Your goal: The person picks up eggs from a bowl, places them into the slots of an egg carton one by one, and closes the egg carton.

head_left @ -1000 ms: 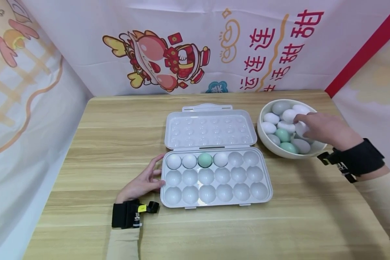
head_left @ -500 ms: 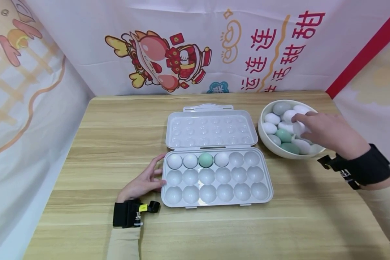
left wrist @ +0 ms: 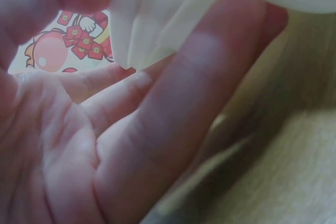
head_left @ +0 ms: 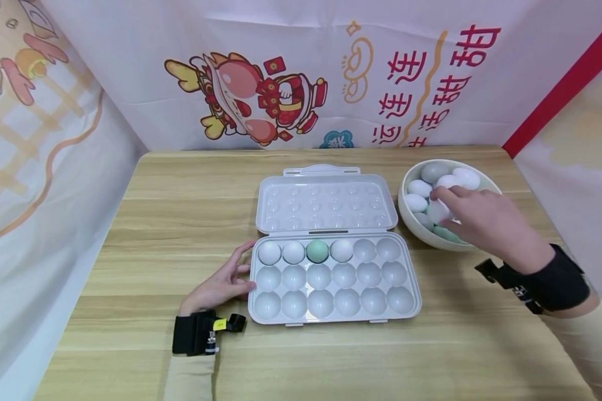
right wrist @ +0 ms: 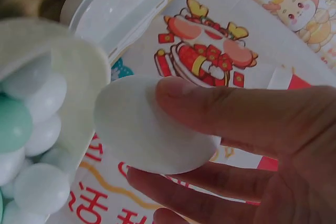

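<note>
My right hand (head_left: 491,220) pinches a white egg (right wrist: 142,124) between thumb and fingers over the cream bowl (head_left: 407,223). Beneath it in the bowl lie white, grey and green eggs, partly hidden by the hand. An egg carton (head_left: 333,320) lies unfolded mid-table, its lid (head_left: 326,209) laid back. Its back row holds three white eggs and, third from the left, a green egg (head_left: 317,251); the other hollows are bare. At the carton's left end my left hand (head_left: 221,285) holds the edge, fingers bent against the side wall (left wrist: 157,19).
The wooden table (head_left: 190,206) meets a printed cloth (head_left: 145,106) along its back edge, with more cloth to the left and right. The bowl stands near the back right corner, close beside the carton's lid.
My right hand has shifted left and toward the front of the bowl, bringing the white egg with it. My left hand keeps its place at the carton.
</note>
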A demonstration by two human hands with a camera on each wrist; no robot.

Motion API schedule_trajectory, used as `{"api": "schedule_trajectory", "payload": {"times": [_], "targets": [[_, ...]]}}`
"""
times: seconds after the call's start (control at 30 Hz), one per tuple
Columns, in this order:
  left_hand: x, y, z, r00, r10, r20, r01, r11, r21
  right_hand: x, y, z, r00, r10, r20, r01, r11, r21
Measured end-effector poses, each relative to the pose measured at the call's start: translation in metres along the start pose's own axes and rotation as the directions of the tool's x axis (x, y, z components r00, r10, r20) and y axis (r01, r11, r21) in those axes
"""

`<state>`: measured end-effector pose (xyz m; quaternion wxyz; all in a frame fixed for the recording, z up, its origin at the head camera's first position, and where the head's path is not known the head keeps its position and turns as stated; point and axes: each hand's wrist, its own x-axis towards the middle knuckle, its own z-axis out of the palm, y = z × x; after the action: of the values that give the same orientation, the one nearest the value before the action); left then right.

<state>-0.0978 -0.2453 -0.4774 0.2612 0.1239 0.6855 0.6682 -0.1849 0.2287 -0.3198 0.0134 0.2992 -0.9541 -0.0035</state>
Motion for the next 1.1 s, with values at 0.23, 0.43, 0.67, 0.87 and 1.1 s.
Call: {"api": "schedule_trajectory", "payload": {"times": [0.23,0.43,0.67,0.87,1.1], "targets": [[-0.001,0.000,0.000,1.000,0.001,0.001,-0.001,1.000,-0.007,0.006,-0.024,0.017,0.971,-0.169,-0.171,0.165,0.986,-0.033],[-0.002,0.001,0.001,1.000,0.015,0.010,-0.015,1.000,-0.005,0.015,-0.042,0.030,0.970,-0.200,-0.136,0.202,0.979,0.006],[-0.002,0.002,0.002,1.000,0.011,0.007,-0.011,1.000,-0.013,0.024,-0.056,0.050,0.956,-0.265,-0.125,0.268,0.963,0.009],[-0.002,0.001,0.002,1.000,0.015,0.013,-0.015,1.000,-0.021,0.030,-0.063,0.060,0.957,-0.279,-0.077,0.281,0.959,0.026],[-0.002,0.003,0.002,1.000,0.012,0.005,-0.011,1.000,-0.005,0.039,-0.066,0.072,0.935,-0.344,-0.082,0.348,0.936,0.047]]}}
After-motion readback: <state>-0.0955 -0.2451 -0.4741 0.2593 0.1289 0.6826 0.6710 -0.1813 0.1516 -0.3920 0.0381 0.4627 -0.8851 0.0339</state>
